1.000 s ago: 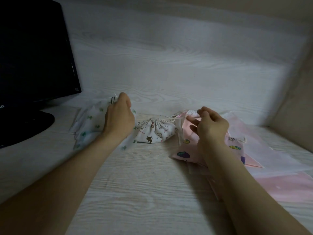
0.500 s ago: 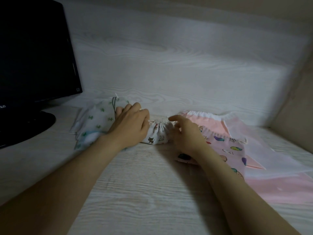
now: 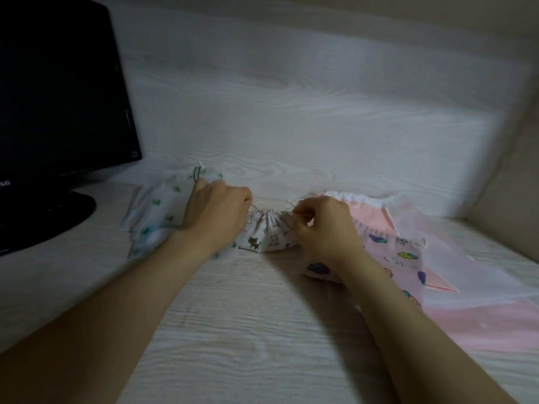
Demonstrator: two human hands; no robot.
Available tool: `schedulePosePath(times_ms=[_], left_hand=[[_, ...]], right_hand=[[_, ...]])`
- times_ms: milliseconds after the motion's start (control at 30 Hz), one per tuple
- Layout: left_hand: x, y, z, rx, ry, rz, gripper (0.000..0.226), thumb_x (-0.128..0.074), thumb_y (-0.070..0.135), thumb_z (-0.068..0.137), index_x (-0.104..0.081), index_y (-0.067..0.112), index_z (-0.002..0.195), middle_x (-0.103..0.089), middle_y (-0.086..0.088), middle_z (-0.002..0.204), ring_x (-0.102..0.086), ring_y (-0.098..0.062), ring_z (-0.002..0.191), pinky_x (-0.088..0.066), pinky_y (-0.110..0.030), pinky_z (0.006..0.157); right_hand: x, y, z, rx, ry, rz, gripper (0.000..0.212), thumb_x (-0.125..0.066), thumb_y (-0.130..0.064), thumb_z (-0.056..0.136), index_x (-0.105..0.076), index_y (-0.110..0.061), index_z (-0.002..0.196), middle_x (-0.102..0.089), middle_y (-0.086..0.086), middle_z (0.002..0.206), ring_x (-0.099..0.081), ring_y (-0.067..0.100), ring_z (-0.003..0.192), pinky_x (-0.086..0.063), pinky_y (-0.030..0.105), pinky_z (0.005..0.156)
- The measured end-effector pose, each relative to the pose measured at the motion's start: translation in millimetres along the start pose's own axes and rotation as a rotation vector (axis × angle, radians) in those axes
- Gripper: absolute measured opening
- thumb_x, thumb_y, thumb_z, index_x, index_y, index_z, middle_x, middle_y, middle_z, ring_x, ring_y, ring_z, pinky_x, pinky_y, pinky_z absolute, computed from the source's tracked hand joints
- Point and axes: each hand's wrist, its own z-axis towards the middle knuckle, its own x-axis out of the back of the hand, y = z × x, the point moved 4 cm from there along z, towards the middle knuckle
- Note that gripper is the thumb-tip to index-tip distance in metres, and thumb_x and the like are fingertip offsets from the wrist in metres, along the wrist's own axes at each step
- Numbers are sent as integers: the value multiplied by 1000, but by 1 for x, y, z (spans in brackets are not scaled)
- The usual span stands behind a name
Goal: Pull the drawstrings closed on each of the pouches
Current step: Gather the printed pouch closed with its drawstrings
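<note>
A small white pouch with cat prints (image 3: 267,239) lies on the desk between my hands, its top gathered into tight pleats. My left hand (image 3: 217,214) grips the drawstring at the pouch's left end, fingers curled. On the right end my right hand (image 3: 323,225) pinches the other string. A white pouch with green prints (image 3: 159,211) lies under and behind my left hand, a dark cord at its top. A pink pouch with colourful prints (image 3: 399,258) lies flat under my right wrist.
A black monitor (image 3: 58,91) on a round foot (image 3: 43,217) stands at the left. More pink and translucent white bags (image 3: 481,287) spread over the right side of the pale wooden desk (image 3: 248,330). A wood-grain back wall rises just behind the pouches.
Both hands left the side pouches and came to the cat-print pouch. They now hold its strings at either end, and its mouth is drawn tighter.
</note>
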Motion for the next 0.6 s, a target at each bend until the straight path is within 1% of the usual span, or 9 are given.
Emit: schedulePosePath(times_ms=[67,100,167,233,300,367,433,533,600], left_hand=[[0,1,0,64,-20,-95,21,-51,26,108,-71,23,101,-68,2,76,-63,-24,73,-54,-42,78],[-1,2,-1,88,-8,-146,20,-52,25,107,-69,22,99,-66,3,73,-64,-23,68,-56,-41,68],[-1,6,-1,125,45,-268,16,-55,21,104,-69,22,94,-67,6,70,-65,-17,63,-58,-39,62],[0,9,-1,168,124,-456,13,-63,22,100,-73,21,91,-71,11,72,-69,-7,65,-62,-34,66],[2,11,0,212,187,-628,9,-73,23,97,-77,19,91,-75,13,77,-72,-2,73,-62,-26,73],[1,12,1,254,177,-752,4,-79,21,94,-79,17,94,-77,12,84,-73,-2,81,-61,-21,77],[-4,13,1,298,115,-847,6,-79,16,94,-78,17,99,-79,8,90,-75,-3,87,-61,-23,83],[-15,14,-1,444,-4,-1062,12,-71,8,100,-75,15,108,-81,3,97,-76,-3,96,-58,-21,88],[-21,13,-2,574,-66,-1254,15,-64,6,103,-73,14,112,-82,2,101,-75,-7,104,-56,-25,96]], right_hand=[[-1,1,2,24,33,-18,17,-64,-15,89,-80,-16,95,-75,1,92,-67,15,85,-58,36,81],[-1,2,3,31,44,-26,17,-64,-14,91,-79,-15,99,-74,3,96,-66,18,87,-57,37,82],[-3,2,3,37,46,-51,18,-61,-15,98,-76,-13,106,-72,6,101,-65,22,92,-55,38,82],[-4,2,2,37,36,-88,17,-56,-15,100,-72,-13,105,-69,7,102,-62,24,94,-53,39,81],[-3,-1,0,22,19,-109,20,-49,-24,97,-68,-15,96,-64,7,98,-57,28,92,-50,43,82],[0,-6,-3,-59,-20,-95,28,-40,-36,88,-63,-20,84,-63,3,95,-53,28,92,-45,43,86],[4,-10,-5,-140,-33,-1,28,-38,-39,84,-56,-22,72,-64,0,82,-54,26,86,-41,43,86],[9,-10,-6,-205,-1,224,25,-49,-26,90,-57,-19,68,-62,-1,66,-56,19,66,-46,35,68],[10,-9,-6,-230,-8,303,28,-50,-19,93,-53,-20,65,-57,-4,60,-49,13,57,-37,29,56]])
